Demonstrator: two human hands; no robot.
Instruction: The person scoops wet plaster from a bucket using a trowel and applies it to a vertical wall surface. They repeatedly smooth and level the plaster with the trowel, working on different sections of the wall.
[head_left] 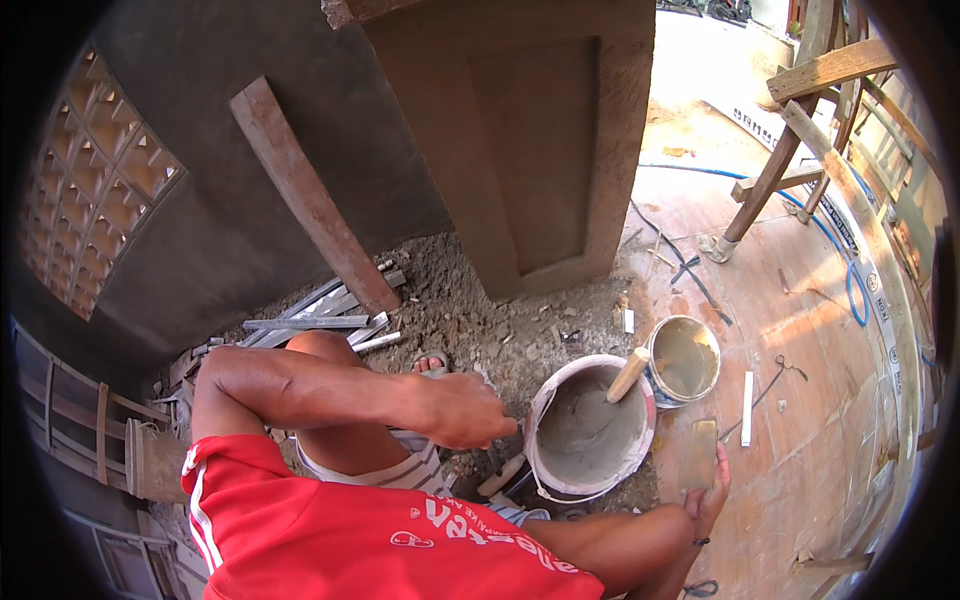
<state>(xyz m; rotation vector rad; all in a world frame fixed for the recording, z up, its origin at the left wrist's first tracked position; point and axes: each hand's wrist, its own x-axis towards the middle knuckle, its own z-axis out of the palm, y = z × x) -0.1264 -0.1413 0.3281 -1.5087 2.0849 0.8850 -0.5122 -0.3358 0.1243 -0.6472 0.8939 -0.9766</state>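
Curling left hand (465, 410) by bucket (560, 371), grip unclear, right hand (709, 500) clamped on flat plate (700, 450)

The larger bucket (532, 440) is open from above, but a wooden handle (628, 375) blocks its far-right rim.

Head-worn fisheye, facing down at nearby hands (462, 412).

Mortar (583, 440) in a bucket (531, 440), pail (715, 366) to its right, pillar (540, 150) behind.
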